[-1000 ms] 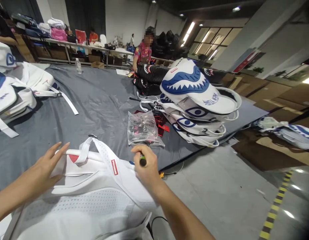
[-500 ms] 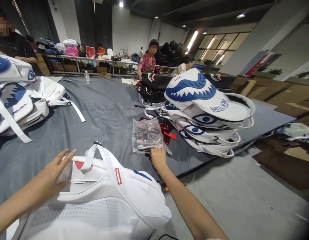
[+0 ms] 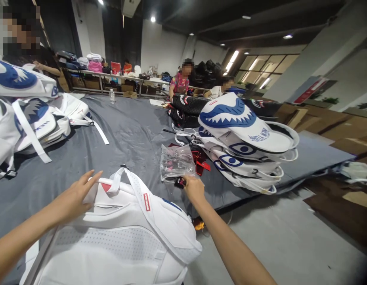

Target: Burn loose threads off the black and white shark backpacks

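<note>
A white backpack (image 3: 112, 241) lies in front of me, its back panel with the dotted mesh facing me and a red label on its strap. My left hand (image 3: 79, 198) rests at the bag's top left edge, fingers stretched and thumb apart. To the right, beyond the bag, my right hand (image 3: 194, 189) pinches a small black object (image 3: 179, 182) whose kind I cannot make out. It sits at the near edge of a clear plastic bag (image 3: 176, 160) with small things inside. Red and black tags (image 3: 203, 168) lie just beyond that hand.
White backpacks with blue shark mouths are stacked at the right (image 3: 245, 134), and another pile (image 3: 37, 107) stands at the left. Black backpacks (image 3: 185, 107) and a water bottle (image 3: 112, 96) are farther back on the grey-covered table (image 3: 130, 134). Several people are around it.
My right hand has drawn back slightly from the plastic bag, and a small black object now shows in its fingers. My left hand stays at the backpack's edge. The view has shifted a little.
</note>
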The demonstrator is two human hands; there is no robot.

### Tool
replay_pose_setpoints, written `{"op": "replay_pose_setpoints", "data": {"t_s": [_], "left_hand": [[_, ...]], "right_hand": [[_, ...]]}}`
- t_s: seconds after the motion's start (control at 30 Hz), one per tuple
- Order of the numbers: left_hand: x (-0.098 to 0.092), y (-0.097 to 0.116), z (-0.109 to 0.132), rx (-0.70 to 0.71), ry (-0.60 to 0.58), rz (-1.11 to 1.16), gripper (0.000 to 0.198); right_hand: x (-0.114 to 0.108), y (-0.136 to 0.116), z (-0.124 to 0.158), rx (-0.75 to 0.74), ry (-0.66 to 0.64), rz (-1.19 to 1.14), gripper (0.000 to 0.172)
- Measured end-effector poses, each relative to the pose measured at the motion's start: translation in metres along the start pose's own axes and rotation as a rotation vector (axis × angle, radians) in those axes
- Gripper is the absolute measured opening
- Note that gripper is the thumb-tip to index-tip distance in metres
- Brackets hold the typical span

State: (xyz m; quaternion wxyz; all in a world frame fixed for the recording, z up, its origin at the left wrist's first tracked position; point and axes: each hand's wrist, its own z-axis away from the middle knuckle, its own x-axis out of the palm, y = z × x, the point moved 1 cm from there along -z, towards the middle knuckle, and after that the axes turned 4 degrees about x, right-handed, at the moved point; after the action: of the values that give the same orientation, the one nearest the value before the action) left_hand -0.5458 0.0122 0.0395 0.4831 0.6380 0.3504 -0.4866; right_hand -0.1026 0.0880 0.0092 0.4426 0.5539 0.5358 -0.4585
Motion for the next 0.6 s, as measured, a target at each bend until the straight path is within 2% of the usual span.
{"op": "replay_pose_setpoints", "data": {"t_s": [0.03,0.1,0.17,0.2,0.23,0.27,0.33,0.37,0.4,0.43,0.53,0.6], "left_hand": [[-0.004,0.007,0.001,0.005,0.046,-0.006,0.080],[-0.017,0.030,0.004,0.030,0.233,0.011,0.068],[-0.029,0.062,0.008,0.065,0.440,0.149,0.054],[-0.034,0.078,0.009,0.064,0.476,0.281,0.048],[-0.035,0.093,0.009,0.038,0.438,0.447,0.044],[-0.035,0.104,0.008,0.004,0.340,0.628,0.043],[-0.028,0.117,0.007,-0.060,0.024,0.957,0.043],[-0.024,0.117,0.008,-0.078,-0.081,1.072,0.040],[-0.021,0.115,0.010,-0.087,-0.104,1.133,0.035],[-0.018,0.110,0.014,-0.096,-0.053,1.129,0.029],[-0.015,0.097,0.030,-0.081,0.267,0.834,0.014],[-0.013,0.095,0.042,0.015,0.336,0.639,0.008]], "right_hand": [[-0.009,-0.009,0.009,-0.023,0.038,-0.026,0.026],[-0.029,-0.031,0.031,-0.168,0.171,-0.194,0.027],[-0.052,-0.056,0.053,-0.456,0.342,-0.462,0.027],[-0.063,-0.069,0.064,-0.617,0.406,-0.582,0.029],[-0.073,-0.081,0.074,-0.762,0.444,-0.662,0.033],[-0.082,-0.093,0.082,-0.882,0.449,-0.687,0.036],[-0.093,-0.111,0.093,-1.047,0.433,-0.650,0.039],[-0.097,-0.117,0.096,-1.085,0.423,-0.613,0.039],[-0.098,-0.122,0.096,-1.094,0.410,-0.584,0.040],[-0.098,-0.126,0.096,-1.074,0.392,-0.578,0.041],[-0.095,-0.136,0.090,-0.873,0.312,-0.697,0.043],[-0.095,-0.146,0.089,-0.815,0.227,-0.791,0.033]]}}
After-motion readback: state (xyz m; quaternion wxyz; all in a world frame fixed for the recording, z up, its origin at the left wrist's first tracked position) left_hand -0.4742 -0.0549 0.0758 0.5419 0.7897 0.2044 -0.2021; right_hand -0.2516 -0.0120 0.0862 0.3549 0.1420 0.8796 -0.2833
